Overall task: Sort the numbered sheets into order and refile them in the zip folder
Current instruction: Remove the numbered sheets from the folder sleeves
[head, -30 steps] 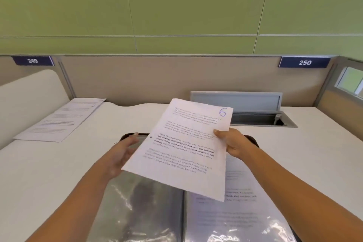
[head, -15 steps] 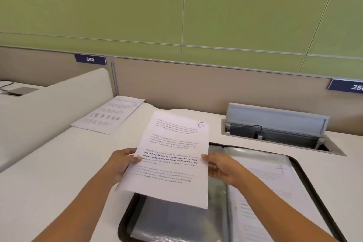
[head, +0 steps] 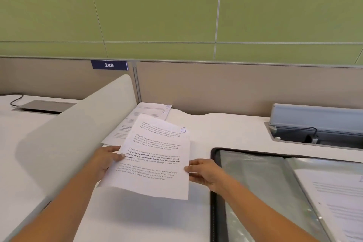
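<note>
Sheet 6 (head: 155, 160) is gripped by left hand (head: 107, 160) and right hand (head: 204, 173) at its sides; zip folder (head: 255, 182) is laid open right of them.

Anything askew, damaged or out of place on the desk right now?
Nothing damaged or spilled. The only untidy spot is the pile at the back by the divider: its sheets marked 5 and 2 lie offset, not squared. The left hand and right hand hold sheet 6 tilted, left of the open zip folder.
</note>
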`<state>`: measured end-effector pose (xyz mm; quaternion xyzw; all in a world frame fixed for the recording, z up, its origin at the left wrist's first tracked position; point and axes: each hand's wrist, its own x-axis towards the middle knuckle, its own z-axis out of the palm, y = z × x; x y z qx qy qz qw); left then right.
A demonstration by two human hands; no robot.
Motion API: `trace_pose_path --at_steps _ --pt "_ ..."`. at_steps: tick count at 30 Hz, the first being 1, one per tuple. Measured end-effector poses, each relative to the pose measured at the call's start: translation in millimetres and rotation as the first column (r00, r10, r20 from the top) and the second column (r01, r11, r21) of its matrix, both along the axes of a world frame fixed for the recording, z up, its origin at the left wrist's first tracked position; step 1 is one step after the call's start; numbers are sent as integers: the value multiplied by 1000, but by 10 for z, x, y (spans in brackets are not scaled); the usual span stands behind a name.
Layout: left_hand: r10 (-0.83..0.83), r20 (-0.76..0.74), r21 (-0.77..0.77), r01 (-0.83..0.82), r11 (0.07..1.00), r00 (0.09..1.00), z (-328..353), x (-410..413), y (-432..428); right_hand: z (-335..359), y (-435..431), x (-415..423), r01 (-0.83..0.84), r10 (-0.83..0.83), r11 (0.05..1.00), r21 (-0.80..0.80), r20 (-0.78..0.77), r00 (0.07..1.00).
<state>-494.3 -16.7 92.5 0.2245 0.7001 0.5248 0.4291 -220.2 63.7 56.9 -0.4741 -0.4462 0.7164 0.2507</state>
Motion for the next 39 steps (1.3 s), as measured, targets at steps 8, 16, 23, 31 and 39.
trace_pose_path --at_steps 8,16,23,31,39 --pt "-49 -204 -32 43 999 978 -91 -867 348 -33 204 -980 167 -171 980 106 28 985" --pt "-103 -528 -76 74 994 843 -308 -1285 713 -102 593 -1672 269 -287 951 151 117 951" --pt "-272 -737 -169 221 960 619 -715 -1265 779 -283 915 -2028 288 -318 943 165 193 928" --pt "-435 -810 -386 201 900 393 -1036 -1237 816 -403 1026 -2189 200 -300 933 299 337 892" --pt "-487 -798 -446 195 874 355 -1073 -1205 795 -505 1074 -2206 88 -285 906 413 444 850"
